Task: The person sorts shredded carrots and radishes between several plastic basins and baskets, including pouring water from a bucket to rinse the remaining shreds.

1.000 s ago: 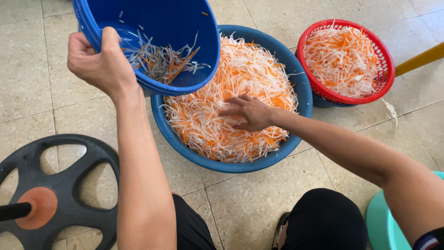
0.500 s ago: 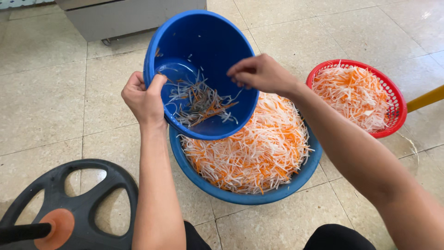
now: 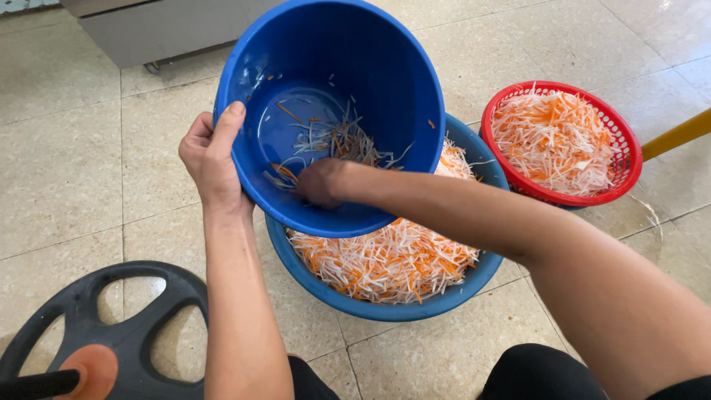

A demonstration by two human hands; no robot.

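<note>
Head view: a tilted blue bowl (image 3: 370,89) is gripped at its rim by the left hand (image 3: 211,159), centre frame. Leftover shreds (image 3: 333,144) inside are touched by the right hand (image 3: 322,181), its grasp hidden, above a basin (image 3: 459,285) of shredded vegetables.

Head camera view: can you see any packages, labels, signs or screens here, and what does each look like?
None in view: no package, label, sign or screen.
Only containers: a blue tub tilted by the left hand, with the right hand inside it.
A blue basin of white and orange shreds on the tile floor under it.
A round red basket of the same shreds to the right.
</note>
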